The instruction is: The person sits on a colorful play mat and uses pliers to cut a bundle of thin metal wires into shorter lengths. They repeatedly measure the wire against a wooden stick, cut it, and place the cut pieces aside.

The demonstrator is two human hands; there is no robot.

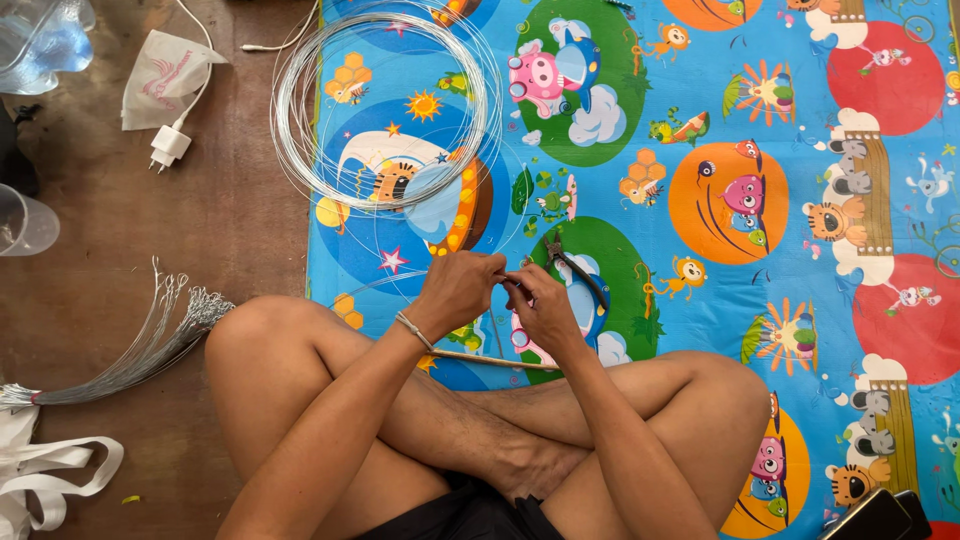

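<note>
Left hand (458, 288): fingers pinched together on a thin silver wire strand (505, 277), fingertips meeting those of the other hand.
Right hand (541, 308): clamped on the same strand from the opposite side, above the crossed legs.
Wire strand: held between both hands, just over the colourful cartoon-printed play mat (700, 200).
Large coil of silver wire (385, 110): flat on the mat, beyond the hands.
Dark-handled pliers (575, 268): on the mat, just beside the right hand.
Bundle of cut wire lengths (130, 355): on the brown floor, near the left knee.
White plug charger (170, 146): on the floor, well apart.
</note>
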